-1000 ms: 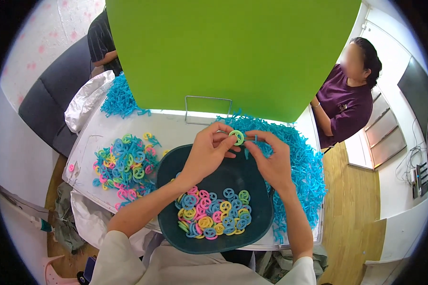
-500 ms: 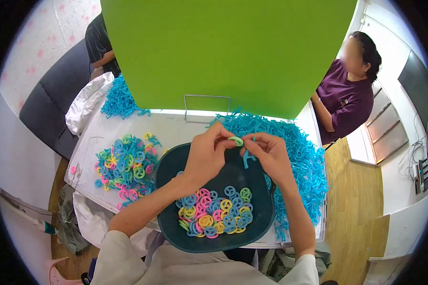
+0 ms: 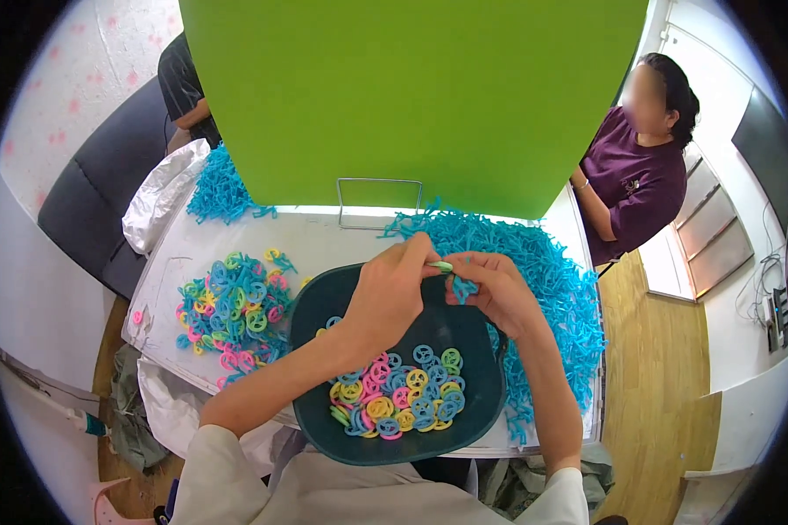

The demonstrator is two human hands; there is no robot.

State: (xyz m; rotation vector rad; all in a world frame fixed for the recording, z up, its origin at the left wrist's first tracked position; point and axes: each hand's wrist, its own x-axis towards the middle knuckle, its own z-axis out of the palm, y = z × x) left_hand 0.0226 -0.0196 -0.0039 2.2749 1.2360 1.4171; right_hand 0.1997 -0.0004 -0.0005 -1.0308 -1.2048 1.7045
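Note:
Over the far part of a dark green tub (image 3: pixel 458 337), my two hands meet with their fingertips close together. My left hand (image 3: pixel 385 293) pinches a small light-green plastic wheel (image 3: pixel 442 266), seen nearly edge-on. A branched blue plastic piece (image 3: pixel 465 289) is between the fingers of my right hand (image 3: pixel 501 293), partly covered by them. The wheel and the blue piece are very close; whether they are joined I cannot tell. Pink, yellow, blue and green spoked wheels (image 3: pixel 400 396) lie loose in the near half of the tub.
A large heap of blue branched pieces (image 3: pixel 556 324) spreads along the table's right side. To the left is a pile of blue pieces with coloured wheels (image 3: pixel 236 302). A green panel (image 3: pixel 411 105) and wire stand (image 3: pixel 379 178) are at the back. A person (image 3: pixel 643 175) sits at right.
My left hand has rolled over, turning the green wheel from tilted to nearly edge-on. The blue piece has swung from hanging down to a more sideways angle, closer under my right fingers.

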